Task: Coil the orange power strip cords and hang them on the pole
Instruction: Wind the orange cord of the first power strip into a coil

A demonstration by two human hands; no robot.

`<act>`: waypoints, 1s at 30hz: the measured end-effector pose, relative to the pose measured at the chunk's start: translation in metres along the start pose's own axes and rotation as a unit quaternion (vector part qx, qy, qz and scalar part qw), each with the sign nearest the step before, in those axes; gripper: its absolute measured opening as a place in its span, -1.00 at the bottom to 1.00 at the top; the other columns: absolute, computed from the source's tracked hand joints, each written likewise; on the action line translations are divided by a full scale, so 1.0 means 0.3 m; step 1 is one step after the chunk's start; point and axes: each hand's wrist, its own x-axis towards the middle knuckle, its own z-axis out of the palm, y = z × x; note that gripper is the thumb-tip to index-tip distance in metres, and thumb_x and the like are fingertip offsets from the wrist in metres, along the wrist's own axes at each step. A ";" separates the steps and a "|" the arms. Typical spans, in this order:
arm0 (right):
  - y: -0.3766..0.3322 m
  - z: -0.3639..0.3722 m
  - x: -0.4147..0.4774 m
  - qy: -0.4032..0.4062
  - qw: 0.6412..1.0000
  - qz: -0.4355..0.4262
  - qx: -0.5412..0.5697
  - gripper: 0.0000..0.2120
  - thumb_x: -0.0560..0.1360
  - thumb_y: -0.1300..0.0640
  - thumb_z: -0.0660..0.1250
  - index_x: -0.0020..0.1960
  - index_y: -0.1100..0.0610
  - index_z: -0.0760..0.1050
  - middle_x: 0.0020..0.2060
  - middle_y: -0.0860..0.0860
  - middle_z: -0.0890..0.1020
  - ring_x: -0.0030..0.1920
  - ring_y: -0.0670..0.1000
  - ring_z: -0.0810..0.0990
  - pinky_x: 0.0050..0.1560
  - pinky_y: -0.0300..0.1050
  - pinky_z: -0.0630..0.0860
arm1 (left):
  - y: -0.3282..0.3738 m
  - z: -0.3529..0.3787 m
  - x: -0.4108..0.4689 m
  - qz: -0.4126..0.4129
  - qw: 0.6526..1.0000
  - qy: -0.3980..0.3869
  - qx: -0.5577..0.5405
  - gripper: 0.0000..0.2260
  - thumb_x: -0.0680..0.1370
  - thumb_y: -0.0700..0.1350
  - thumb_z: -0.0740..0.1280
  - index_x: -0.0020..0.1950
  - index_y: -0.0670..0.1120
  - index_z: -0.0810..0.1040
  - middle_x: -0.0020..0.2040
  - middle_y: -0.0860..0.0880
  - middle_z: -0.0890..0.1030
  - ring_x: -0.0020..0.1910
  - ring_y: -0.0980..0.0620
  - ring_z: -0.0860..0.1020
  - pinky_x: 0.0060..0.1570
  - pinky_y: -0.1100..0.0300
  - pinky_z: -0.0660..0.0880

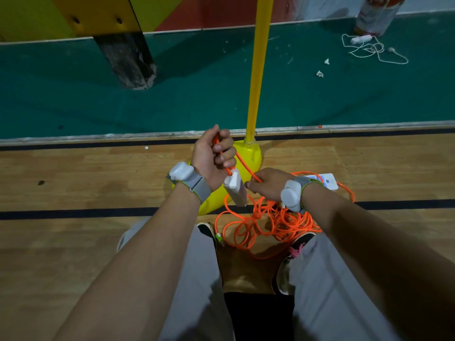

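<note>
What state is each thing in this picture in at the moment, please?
Orange power strip cord: loose tangle on the wooden floor.
Left hand: grips the cord, raised.
Right hand: pinches the same cord.
White rectangular power strip: hangs below the left hand.
Second white power strip: lies flat on the floor.
Yellow pole: upright in its yellow base.

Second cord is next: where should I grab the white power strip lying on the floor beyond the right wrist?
Probably pinch the power strip across its narrow width at the exposed right end, from above: it lies flat on the floor, and the right hand's wrist and orange cord cover its other end.
</note>
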 end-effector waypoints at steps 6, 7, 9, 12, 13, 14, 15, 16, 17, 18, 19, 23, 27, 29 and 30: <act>-0.010 0.003 -0.002 -0.004 1.000 0.004 0.020 -0.68 0.69 -0.13 0.29 -0.12 0.07 0.52 -0.32 0.04 0.54 -0.32 0.13 0.44 -0.26 -0.07 0.42 | 0.011 0.008 0.000 0.032 0.999 0.026 -0.016 -0.66 0.77 0.07 0.12 -0.13 -0.01 0.51 -0.47 0.10 0.28 -0.57 0.15 0.20 -0.54 0.25 0.20; -0.009 0.006 -0.001 -0.006 0.999 0.011 0.032 -0.66 0.68 -0.13 0.29 -0.13 0.09 0.52 -0.31 0.07 0.57 -0.32 0.14 0.46 -0.26 -0.06 0.44 | 0.010 0.009 -0.001 0.038 0.999 0.030 -0.013 -0.66 0.77 0.07 0.11 -0.11 -0.01 0.50 -0.47 0.09 0.29 -0.57 0.15 0.21 -0.53 0.25 0.21; -0.001 0.012 0.001 -0.020 0.997 0.030 0.062 -0.65 0.68 -0.11 0.30 -0.15 0.11 0.52 -0.32 0.05 0.65 -0.36 0.12 0.54 -0.30 -0.11 0.49 | 0.012 0.009 -0.001 0.052 0.998 0.041 -0.008 -0.67 0.78 0.09 0.11 -0.09 -0.01 0.48 -0.46 0.10 0.31 -0.55 0.15 0.22 -0.48 0.25 0.20; 0.021 0.017 0.001 -0.042 0.998 0.033 0.017 -0.70 0.67 -0.13 0.32 -0.12 0.04 0.59 -0.31 -0.07 0.74 -0.25 -0.01 0.67 -0.20 -0.15 0.50 | 0.022 0.003 0.000 0.074 0.995 0.062 -0.006 -0.69 0.78 0.10 0.12 -0.06 0.01 0.48 -0.43 0.10 0.35 -0.53 0.14 0.25 -0.41 0.23 0.24; 0.026 0.019 0.003 -0.048 0.998 0.032 -0.004 -0.70 0.65 -0.15 0.32 -0.13 0.02 0.59 -0.31 -0.10 0.74 -0.20 -0.02 0.69 -0.14 -0.13 0.51 | 0.025 0.004 0.000 0.080 0.994 0.070 -0.007 -0.70 0.78 0.10 0.13 -0.06 0.02 0.49 -0.42 0.10 0.36 -0.52 0.14 0.27 -0.40 0.23 0.27; 0.030 0.020 0.004 -0.053 0.998 0.031 -0.016 -0.70 0.64 -0.16 0.33 -0.14 0.00 0.60 -0.30 -0.11 0.75 -0.17 -0.01 0.71 -0.11 -0.11 0.53 | 0.024 0.004 0.002 0.087 0.993 0.080 -0.006 -0.71 0.78 0.09 0.14 -0.05 0.01 0.49 -0.41 0.10 0.37 -0.52 0.13 0.29 -0.38 0.22 0.31; 0.033 0.021 0.008 -0.058 0.998 0.028 -0.020 -0.70 0.64 -0.16 0.33 -0.15 0.01 0.60 -0.29 -0.10 0.75 -0.17 0.01 0.72 -0.12 -0.10 0.54 | 0.024 0.004 0.005 0.096 0.991 0.090 -0.006 -0.72 0.78 0.07 0.14 -0.04 0.01 0.49 -0.40 0.10 0.39 -0.51 0.12 0.31 -0.38 0.22 0.35; 0.036 0.023 0.014 -0.059 0.998 0.026 -0.019 -0.69 0.64 -0.16 0.33 -0.15 0.02 0.60 -0.28 -0.07 0.75 -0.19 0.02 0.72 -0.14 -0.10 0.55 | 0.023 0.004 0.008 0.106 0.990 0.098 -0.005 -0.74 0.78 0.05 0.15 -0.03 0.00 0.49 -0.38 0.11 0.40 -0.50 0.11 0.33 -0.37 0.20 0.38; 0.037 0.026 0.021 -0.055 0.998 0.019 -0.021 -0.69 0.64 -0.16 0.34 -0.14 0.04 0.59 -0.28 -0.03 0.75 -0.20 0.05 0.72 -0.14 -0.09 0.56 | 0.022 0.003 0.011 0.116 0.988 0.105 -0.003 -0.75 0.78 0.03 0.15 -0.02 0.00 0.50 -0.37 0.10 0.42 -0.49 0.10 0.35 -0.36 0.19 0.41; 0.034 0.025 0.023 -0.051 0.998 0.014 -0.026 -0.68 0.63 -0.18 0.34 -0.13 0.04 0.59 -0.29 0.01 0.75 -0.20 0.08 0.73 -0.11 -0.04 0.60 | 0.022 0.002 0.013 0.124 0.986 0.111 -0.002 -0.76 0.78 0.02 0.14 -0.01 -0.01 0.50 -0.35 0.09 0.44 -0.48 0.09 0.38 -0.34 0.18 0.43; 0.030 0.024 0.025 -0.048 0.998 0.011 -0.031 -0.68 0.63 -0.20 0.33 -0.12 0.02 0.57 -0.30 0.03 0.74 -0.20 0.10 0.73 -0.07 0.01 0.63 | 0.024 0.001 0.016 0.130 0.985 0.117 0.001 -0.76 0.78 0.00 0.14 0.00 -0.01 0.50 -0.34 0.08 0.46 -0.46 0.08 0.39 -0.31 0.17 0.45; 0.015 0.017 0.015 -0.030 0.998 0.015 -0.056 -0.67 0.65 -0.22 0.29 -0.01 0.04 0.56 -0.22 0.08 0.68 -0.18 0.20 0.67 -0.03 0.08 0.62 | 0.029 -0.006 0.031 0.159 0.975 0.155 0.036 -0.81 0.79 -0.09 0.13 0.11 -0.07 0.51 -0.28 0.02 0.56 -0.40 0.03 0.47 -0.20 0.11 0.51; 0.010 0.028 0.018 -0.022 0.996 0.021 -0.084 -0.57 0.66 -0.27 0.24 -0.01 0.09 0.60 -0.08 0.17 0.70 -0.06 0.26 0.67 0.05 0.14 0.63 | 0.018 -0.020 0.048 0.204 0.954 0.188 0.117 -0.82 0.78 -0.17 0.19 0.31 -0.17 0.52 -0.17 -0.06 0.64 -0.34 -0.01 0.57 -0.13 0.03 0.59; 0.015 0.023 0.013 -0.038 0.997 0.038 -0.057 -0.57 0.68 -0.25 0.20 -0.09 0.04 0.60 -0.13 0.10 0.73 -0.14 0.16 0.69 -0.05 0.01 0.61 | 0.005 -0.022 0.049 0.221 0.943 0.187 0.164 -0.77 0.79 -0.17 0.18 0.41 -0.20 0.49 -0.05 -0.10 0.67 -0.25 -0.03 0.61 0.00 -0.01 0.64; 0.019 0.023 0.009 -0.049 0.997 0.046 -0.030 -0.55 0.70 -0.25 0.18 -0.12 0.04 0.60 -0.16 0.07 0.75 -0.20 0.09 0.71 -0.13 -0.09 0.56 | -0.001 -0.018 0.045 0.228 0.938 0.184 0.185 -0.74 0.80 -0.17 0.17 0.46 -0.20 0.46 0.01 -0.12 0.69 -0.20 -0.04 0.63 0.07 -0.02 0.65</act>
